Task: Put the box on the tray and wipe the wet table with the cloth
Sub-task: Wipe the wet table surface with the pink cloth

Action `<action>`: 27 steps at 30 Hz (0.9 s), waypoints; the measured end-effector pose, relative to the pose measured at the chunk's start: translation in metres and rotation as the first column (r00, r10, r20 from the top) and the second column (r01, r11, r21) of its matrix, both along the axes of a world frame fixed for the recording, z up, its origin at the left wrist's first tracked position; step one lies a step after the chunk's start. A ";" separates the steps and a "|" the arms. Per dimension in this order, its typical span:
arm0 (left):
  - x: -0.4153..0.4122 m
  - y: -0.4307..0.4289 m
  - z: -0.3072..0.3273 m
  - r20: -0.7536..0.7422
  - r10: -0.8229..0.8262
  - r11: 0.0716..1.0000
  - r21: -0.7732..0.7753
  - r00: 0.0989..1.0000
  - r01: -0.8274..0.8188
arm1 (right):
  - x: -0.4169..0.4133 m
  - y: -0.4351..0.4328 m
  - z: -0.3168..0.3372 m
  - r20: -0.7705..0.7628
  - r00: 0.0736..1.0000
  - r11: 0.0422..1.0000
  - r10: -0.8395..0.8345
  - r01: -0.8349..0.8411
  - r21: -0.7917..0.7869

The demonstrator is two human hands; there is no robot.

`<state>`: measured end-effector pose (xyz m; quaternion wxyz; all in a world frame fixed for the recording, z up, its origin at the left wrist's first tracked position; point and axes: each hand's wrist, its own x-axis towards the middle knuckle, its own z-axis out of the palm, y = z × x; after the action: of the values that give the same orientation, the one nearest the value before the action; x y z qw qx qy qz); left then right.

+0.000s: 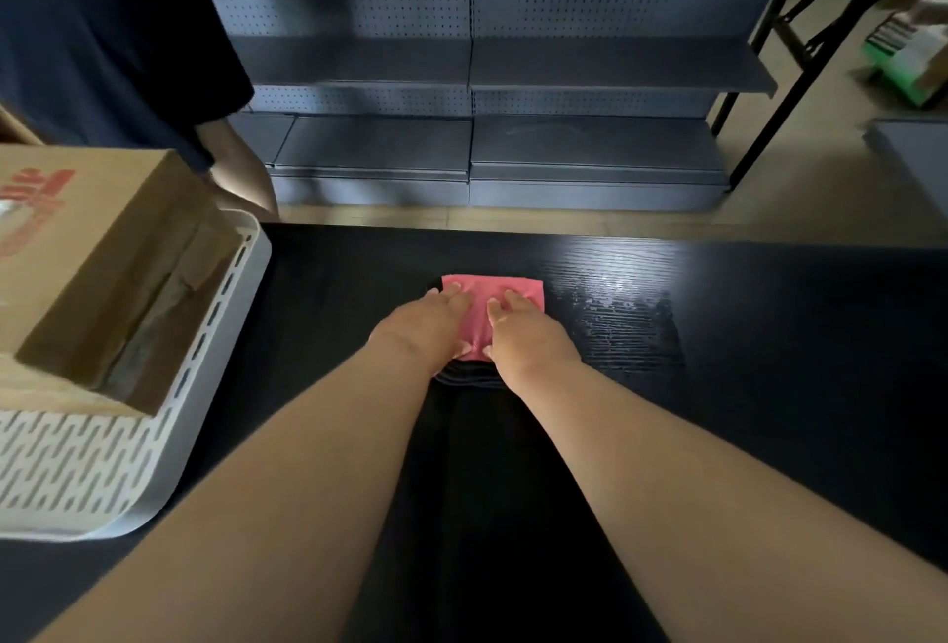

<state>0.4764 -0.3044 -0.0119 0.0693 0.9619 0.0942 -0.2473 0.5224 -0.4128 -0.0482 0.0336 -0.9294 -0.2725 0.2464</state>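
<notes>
A folded pink cloth (485,298) lies flat on the black table (769,386) near its far edge. My left hand (426,329) and my right hand (528,334) both press down on the cloth, fingers flat and pointing away from me. Just right of the cloth, a wet patch (626,314) glistens on the table. At the left, a cardboard box (97,273) with red print rests on a white slotted tray (102,468).
Another person in dark clothes (118,37) stands at the far left behind the tray. Grey metal shelving (472,78) with cardboard boxes on top faces the table across a strip of floor. A folding table's legs (769,93) stand at the right.
</notes>
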 end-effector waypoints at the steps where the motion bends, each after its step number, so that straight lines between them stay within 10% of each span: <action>1: 0.007 0.003 0.002 0.002 -0.001 1.000 0.005 1.000 0.000 | 0.008 0.004 0.000 -0.001 1.000 1.000 -0.002 0.002 0.000; 27: -0.035 -0.006 -0.018 0.041 -0.030 0.999 -0.012 0.999 0.030 | -0.051 -0.019 0.011 0.028 0.999 0.999 -0.045 0.044 0.018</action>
<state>0.4416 -0.3107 -0.0299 0.0734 0.9676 0.0769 -0.2291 0.4710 -0.4320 -0.0372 0.0433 -0.9383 -0.2543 0.2301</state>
